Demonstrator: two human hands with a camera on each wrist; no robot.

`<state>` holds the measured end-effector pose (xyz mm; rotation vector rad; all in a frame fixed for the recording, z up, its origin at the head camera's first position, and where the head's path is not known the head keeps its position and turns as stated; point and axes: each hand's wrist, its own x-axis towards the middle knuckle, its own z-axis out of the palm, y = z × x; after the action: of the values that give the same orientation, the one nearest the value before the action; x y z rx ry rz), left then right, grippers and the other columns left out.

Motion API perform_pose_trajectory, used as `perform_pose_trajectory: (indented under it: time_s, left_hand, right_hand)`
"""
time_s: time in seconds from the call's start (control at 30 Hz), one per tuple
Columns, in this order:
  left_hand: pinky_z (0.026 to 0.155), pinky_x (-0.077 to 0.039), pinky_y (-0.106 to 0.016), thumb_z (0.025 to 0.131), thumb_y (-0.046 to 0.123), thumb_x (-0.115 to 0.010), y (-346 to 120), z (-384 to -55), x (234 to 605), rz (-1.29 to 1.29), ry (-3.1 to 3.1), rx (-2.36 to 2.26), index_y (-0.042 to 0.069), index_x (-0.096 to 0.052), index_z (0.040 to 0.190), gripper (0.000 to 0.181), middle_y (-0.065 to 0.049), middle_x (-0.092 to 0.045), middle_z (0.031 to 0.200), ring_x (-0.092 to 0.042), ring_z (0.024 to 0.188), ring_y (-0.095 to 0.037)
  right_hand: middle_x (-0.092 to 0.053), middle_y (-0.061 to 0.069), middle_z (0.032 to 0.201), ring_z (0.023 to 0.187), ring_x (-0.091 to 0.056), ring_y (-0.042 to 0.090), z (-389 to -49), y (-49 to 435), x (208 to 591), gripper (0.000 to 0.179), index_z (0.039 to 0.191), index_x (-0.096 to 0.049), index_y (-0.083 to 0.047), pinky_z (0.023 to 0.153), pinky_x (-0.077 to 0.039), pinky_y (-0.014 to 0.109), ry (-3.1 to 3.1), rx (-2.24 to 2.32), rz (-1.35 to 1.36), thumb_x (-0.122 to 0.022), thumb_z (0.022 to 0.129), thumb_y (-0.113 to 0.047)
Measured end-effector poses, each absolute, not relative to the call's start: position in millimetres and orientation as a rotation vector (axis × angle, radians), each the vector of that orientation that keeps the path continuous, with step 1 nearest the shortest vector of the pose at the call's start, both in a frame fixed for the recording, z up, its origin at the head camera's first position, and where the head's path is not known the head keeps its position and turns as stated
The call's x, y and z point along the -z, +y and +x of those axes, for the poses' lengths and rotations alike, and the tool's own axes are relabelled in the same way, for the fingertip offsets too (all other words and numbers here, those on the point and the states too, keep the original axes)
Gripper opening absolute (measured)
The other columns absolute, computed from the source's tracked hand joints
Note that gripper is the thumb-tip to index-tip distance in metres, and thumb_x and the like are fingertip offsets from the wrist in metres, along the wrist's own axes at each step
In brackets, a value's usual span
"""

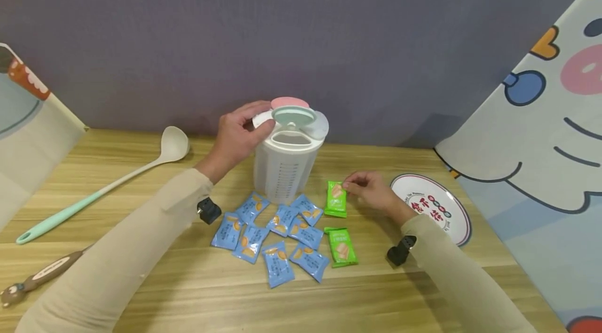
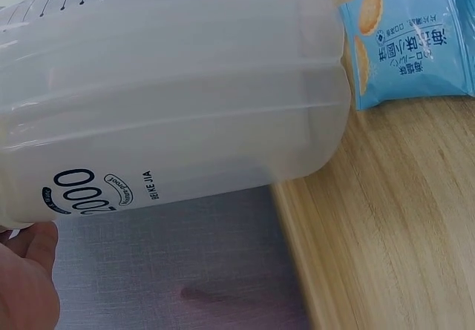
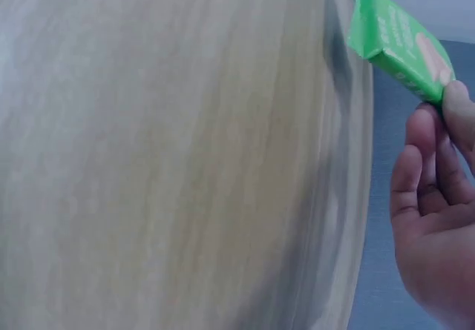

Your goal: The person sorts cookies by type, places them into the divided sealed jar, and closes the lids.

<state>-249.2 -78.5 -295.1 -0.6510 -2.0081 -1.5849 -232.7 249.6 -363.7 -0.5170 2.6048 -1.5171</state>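
Observation:
Clear, ribbed and with a scale of marks, a plastic food storage container (image 1: pixel 285 171) stands upright at the back of the table. Its white lid has pink, green and white flaps; the green flap (image 1: pixel 294 115) is raised over an opening. My left hand (image 1: pixel 237 131) grips the lid's left side, thumb in front; the left wrist view shows only part of this hand (image 2: pixel 30 278). Between thumb and finger, my right hand (image 1: pixel 371 190) pinches a green snack packet (image 3: pixel 404 44) by its corner, tilted off the table. Another green packet (image 1: pixel 341 247) lies nearer me.
Several blue biscuit packets (image 1: pixel 278 264) lie before the container. An oval plate (image 1: pixel 453 207) sits at the right, partly behind the right forearm. At the left lie a ladle (image 1: pixel 117 181) with a mint handle and a brown bear-ended handle (image 1: pixel 47 272). A grey wall (image 1: pixel 301 35) borders the table.

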Motion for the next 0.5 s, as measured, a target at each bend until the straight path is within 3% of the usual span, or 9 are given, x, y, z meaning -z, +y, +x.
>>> perform_pose_trajectory:
  time_s: [0.17,0.4,0.5]
  left_hand:
    - [0.079,-0.049,-0.014,0.084,-0.001,-0.067,-76.7,-230.8,278.1,-0.648,-2.026,1.545,-0.012,-0.063,0.112,0.030,-0.022,-0.061,0.118,-0.058,0.110,-0.028]
    - [0.077,-0.049,-0.014,0.083,-0.003,-0.067,-75.5,-227.6,275.0,-0.648,-2.034,1.524,-0.013,-0.063,0.111,0.029,-0.023,-0.061,0.117,-0.058,0.109,-0.030]
    - [0.079,-0.050,-0.015,0.084,-0.001,-0.067,-76.3,-235.0,280.8,-0.648,-2.031,1.527,-0.012,-0.064,0.111,0.030,-0.021,-0.061,0.118,-0.058,0.110,-0.029]
  right_hand:
    - [-0.067,0.016,0.084,0.078,-0.060,0.047,-234.1,258.0,363.8,0.011,0.091,-0.066,0.013,0.070,-0.055,0.052,2.616,1.616,-0.518,-0.065,0.087,0.003]
    - [-0.069,0.007,0.082,0.071,-0.065,0.016,-239.7,271.9,368.8,0.014,0.090,-0.065,0.013,0.067,-0.058,0.033,2.600,1.790,-0.513,-0.067,0.086,0.000]
    - [-0.070,0.004,0.081,0.071,-0.066,0.017,-239.1,273.5,363.8,0.014,0.090,-0.065,0.013,0.067,-0.058,0.032,2.561,1.878,-0.534,-0.068,0.086,0.001]
